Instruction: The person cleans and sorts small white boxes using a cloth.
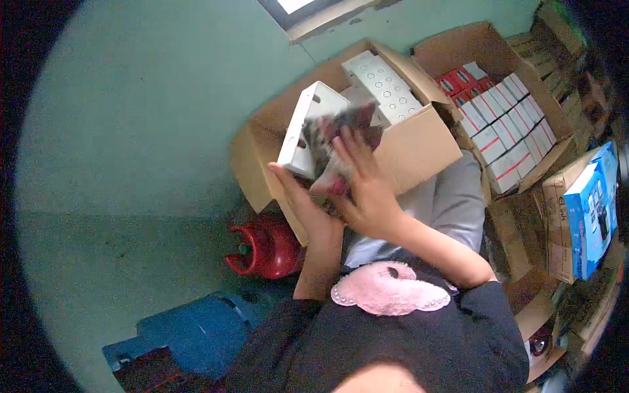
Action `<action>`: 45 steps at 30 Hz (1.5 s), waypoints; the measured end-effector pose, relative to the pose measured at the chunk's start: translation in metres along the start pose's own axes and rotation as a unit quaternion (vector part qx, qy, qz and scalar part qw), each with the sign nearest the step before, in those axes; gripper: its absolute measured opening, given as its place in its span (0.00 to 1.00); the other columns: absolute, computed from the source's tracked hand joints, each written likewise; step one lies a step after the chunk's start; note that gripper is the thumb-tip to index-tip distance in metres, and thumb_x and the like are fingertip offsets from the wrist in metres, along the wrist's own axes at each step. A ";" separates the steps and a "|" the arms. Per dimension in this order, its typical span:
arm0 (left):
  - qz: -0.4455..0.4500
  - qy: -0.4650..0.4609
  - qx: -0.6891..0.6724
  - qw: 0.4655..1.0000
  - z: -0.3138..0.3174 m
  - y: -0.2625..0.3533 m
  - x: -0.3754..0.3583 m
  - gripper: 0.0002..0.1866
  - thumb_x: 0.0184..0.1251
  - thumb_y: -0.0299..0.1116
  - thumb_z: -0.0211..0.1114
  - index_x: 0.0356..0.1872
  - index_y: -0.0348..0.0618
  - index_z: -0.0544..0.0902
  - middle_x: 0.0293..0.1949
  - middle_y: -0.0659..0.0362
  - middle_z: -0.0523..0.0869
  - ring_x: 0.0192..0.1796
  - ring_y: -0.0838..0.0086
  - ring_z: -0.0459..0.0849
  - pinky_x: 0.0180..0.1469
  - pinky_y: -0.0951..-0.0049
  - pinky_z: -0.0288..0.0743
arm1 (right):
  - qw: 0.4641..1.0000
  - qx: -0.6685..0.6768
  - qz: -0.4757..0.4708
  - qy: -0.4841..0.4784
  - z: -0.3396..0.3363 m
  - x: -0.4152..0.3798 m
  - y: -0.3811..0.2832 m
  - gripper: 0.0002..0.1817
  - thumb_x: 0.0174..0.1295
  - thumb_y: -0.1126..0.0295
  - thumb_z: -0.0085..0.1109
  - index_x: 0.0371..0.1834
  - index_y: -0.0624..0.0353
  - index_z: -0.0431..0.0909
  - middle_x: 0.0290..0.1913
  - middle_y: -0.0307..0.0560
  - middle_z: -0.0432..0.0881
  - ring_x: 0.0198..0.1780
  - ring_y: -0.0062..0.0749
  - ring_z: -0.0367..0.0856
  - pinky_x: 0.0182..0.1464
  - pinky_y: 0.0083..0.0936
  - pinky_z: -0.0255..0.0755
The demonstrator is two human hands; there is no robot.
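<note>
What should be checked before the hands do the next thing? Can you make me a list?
1. White box supported: ok, the left hand is at its lower end.
2. Right hand on the cloth: ok, its fingers lie over it.
3. White box clean: cannot tell, the blurred cloth hides part of it.
4. Cardboard box open: ok, its flaps are spread.
5. Cardboard box empty, if that's needed: not ok, white pieces with round marks are inside.
</note>
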State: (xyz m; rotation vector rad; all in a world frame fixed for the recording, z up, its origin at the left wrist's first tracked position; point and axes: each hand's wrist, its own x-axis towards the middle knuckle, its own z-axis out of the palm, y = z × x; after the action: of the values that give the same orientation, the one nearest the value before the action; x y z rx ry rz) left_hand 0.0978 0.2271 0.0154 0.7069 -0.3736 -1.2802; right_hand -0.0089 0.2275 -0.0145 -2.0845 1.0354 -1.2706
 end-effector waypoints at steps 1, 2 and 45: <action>-0.008 -0.029 -0.008 1.000 -0.006 -0.005 0.004 0.37 0.74 0.63 0.41 0.66 0.38 0.68 0.63 0.53 0.74 0.63 0.62 0.75 0.67 0.61 0.67 | 1.000 0.024 -0.010 0.010 0.003 0.000 -0.001 0.41 0.63 0.67 0.52 0.76 0.66 0.44 0.77 0.66 0.43 0.78 0.62 0.39 0.77 0.46 0.34; -0.017 -0.059 -0.016 0.998 -0.008 -0.008 0.006 0.36 0.75 0.62 0.41 0.65 0.38 0.68 0.64 0.53 0.74 0.63 0.62 0.75 0.66 0.61 0.68 | 0.998 0.047 -0.019 0.020 0.006 0.001 0.000 0.41 0.61 0.67 0.53 0.76 0.65 0.45 0.78 0.66 0.43 0.78 0.62 0.38 0.77 0.47 0.34; 0.050 0.079 0.089 0.992 -0.017 0.020 -0.013 0.27 0.72 0.56 0.48 0.54 0.42 0.76 0.52 0.52 0.80 0.54 0.62 0.80 0.57 0.57 0.74 | 0.927 0.330 0.126 0.127 -0.023 0.020 0.050 0.29 0.77 0.48 0.33 0.54 0.64 0.73 0.27 0.39 0.75 0.28 0.22 0.71 0.30 0.24 0.67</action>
State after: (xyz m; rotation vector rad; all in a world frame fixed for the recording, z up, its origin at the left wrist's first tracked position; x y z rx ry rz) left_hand 0.1192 0.2463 0.0177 0.9236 -0.3903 -1.0970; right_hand -0.0417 0.1812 -0.0293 -1.2645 0.7901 -1.5142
